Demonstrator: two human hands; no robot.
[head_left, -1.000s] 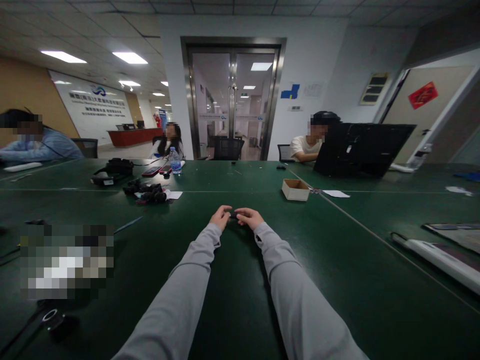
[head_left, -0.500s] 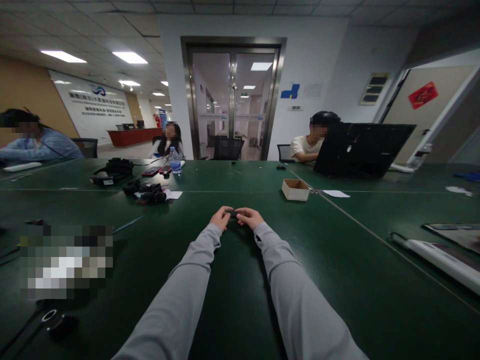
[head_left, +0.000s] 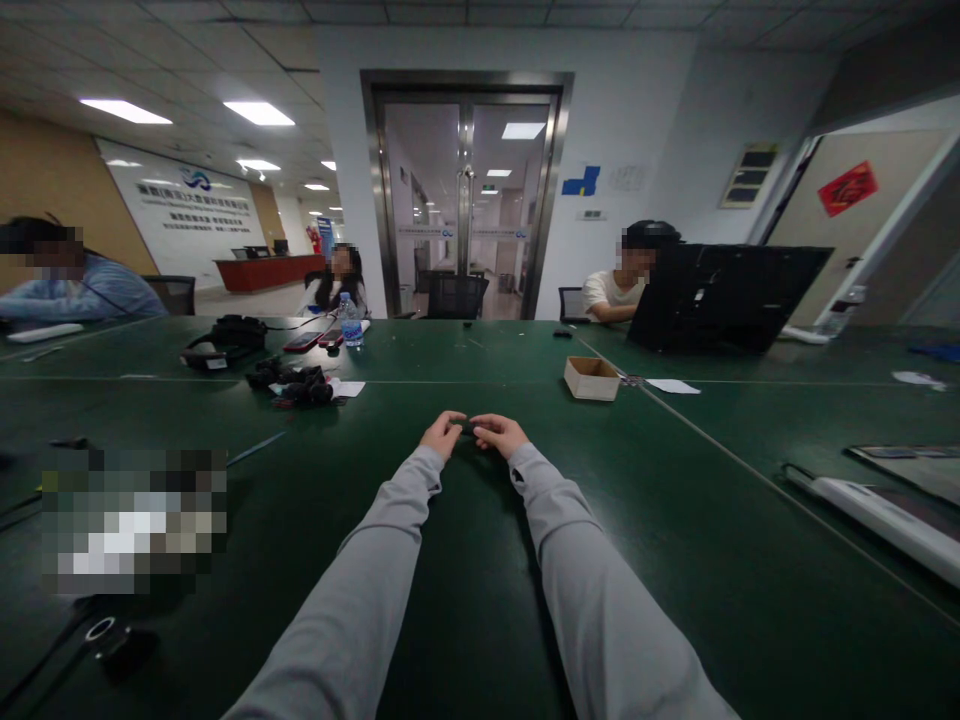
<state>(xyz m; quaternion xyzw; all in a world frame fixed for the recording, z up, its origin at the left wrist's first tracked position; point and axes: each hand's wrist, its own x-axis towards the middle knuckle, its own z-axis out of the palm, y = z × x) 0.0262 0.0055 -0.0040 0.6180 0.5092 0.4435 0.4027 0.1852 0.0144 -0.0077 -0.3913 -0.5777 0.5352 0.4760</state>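
A small dark object (head_left: pixel 468 428) sits between my two hands, just over the green table (head_left: pixel 465 560); it is too small for me to tell its kind. My left hand (head_left: pixel 442 433) pinches its left end with thumb and fingers. From the other side my right hand (head_left: pixel 499 433) grips its right end the same way. Both forearms, in grey sleeves, stretch forward over the table. The fingers cover much of the object.
An open cardboard box (head_left: pixel 592 380) stands right of my hands, near a white paper (head_left: pixel 673 386). Black gear (head_left: pixel 296 384) and a water bottle (head_left: pixel 350 322) lie left. A large monitor (head_left: pixel 727 298) is at the right. Several people sit around the table.
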